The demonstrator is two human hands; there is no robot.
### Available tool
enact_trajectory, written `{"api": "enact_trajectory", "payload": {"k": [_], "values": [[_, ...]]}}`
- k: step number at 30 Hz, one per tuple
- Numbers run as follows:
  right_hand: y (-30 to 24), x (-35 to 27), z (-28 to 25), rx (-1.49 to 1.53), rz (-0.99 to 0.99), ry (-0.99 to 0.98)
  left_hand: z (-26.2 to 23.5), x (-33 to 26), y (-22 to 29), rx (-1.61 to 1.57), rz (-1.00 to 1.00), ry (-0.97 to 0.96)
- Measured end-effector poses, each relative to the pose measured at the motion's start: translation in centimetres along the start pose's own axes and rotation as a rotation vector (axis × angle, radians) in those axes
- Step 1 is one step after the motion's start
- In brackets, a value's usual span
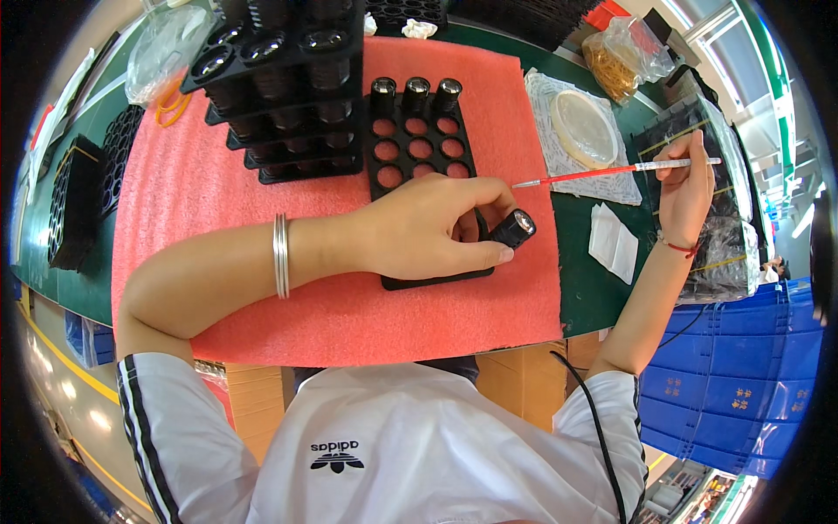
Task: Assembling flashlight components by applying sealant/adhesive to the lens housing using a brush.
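This is a factory assembly bench: a green work table carries a pink foam mat, with stacked black plastic trays of cylindrical lens parts toward its far edge. Blue plastic crates stand off its right edge, brown cardboard boxes under its near edge.

A salmon-pink foam mat covers the dark green surface. On it lies a black tray of round holes showing pink through them, with taller black stacked trays at 11 o'clock. The small cylinder is black with a glassy grey end. The thin stick is red and white (red toward its tip). At 1 o'clock lies a pale cream disc on white patterned cloth. Blue crates sit at 4 o'clock.
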State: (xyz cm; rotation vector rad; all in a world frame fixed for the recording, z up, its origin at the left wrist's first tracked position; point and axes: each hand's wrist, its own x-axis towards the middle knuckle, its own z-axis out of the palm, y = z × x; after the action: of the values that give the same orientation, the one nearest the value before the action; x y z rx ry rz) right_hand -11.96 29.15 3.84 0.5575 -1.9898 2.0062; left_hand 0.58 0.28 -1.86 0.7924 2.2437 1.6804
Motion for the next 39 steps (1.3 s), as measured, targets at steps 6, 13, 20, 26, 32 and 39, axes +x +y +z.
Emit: {"api": "enact_trajectory", "payload": {"k": [6,13,20,26,32,39], "values": [[0.2,0.2,-0.5,0.144,0.038,-0.026,0.0,0.0,0.0,-0.003,-0.006,-0.001],[0.6,0.8,-1.3,0.285,0.097,0.007,0.0,0.1,-0.1,-0.186,-0.069,-0.019],[-0.2,0.6,-0.3,0.337,0.14,0.085,-0.3,0.3,-0.8,-0.478,-0.128,-0.05],[0.0,0.9,-0.9,0.336,0.124,0.149,-0.5,0.4,-0.7,-0.523,-0.112,-0.058],[0.1,0.9,-0.2,0.353,0.091,0.122,-0.6,0.2,-1.0,-0.528,-0.106,-0.049],[0.7,0.8,-1.0,0.239,-0.044,0.208,-0.6,0.3,-0.7,-0.515,-0.143,-0.039]]}}
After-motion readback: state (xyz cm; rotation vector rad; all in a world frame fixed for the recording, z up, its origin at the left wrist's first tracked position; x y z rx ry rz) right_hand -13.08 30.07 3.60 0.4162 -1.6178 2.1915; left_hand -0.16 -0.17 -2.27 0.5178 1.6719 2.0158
